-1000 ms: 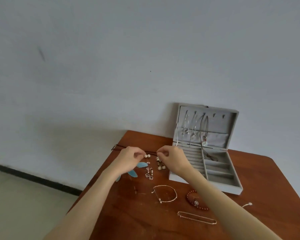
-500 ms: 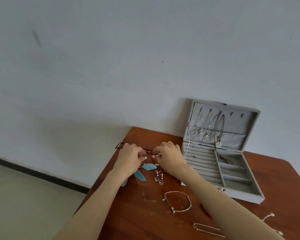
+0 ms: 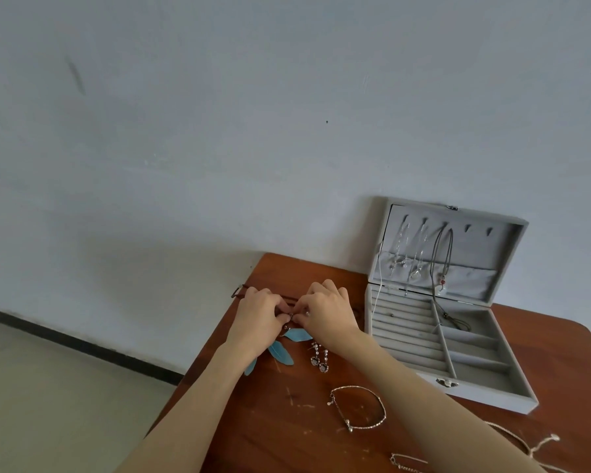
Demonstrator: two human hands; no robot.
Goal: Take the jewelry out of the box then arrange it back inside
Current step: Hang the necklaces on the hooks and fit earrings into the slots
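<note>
Over the wooden surface, the left hand has its fingers curled, pinching a small earring; the right hand pinches it from the other side, fingertips nearly touching. A dark cord runs behind the fingers. Just below them lie blue feathers, dangling earrings and a silver bracelet. Right of the fingers stands the open grey jewelry box, necklaces hanging in its lid.

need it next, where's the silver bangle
In the head view, the silver bangle lies on the table, left of the right forearm, below the drop earrings.
</note>
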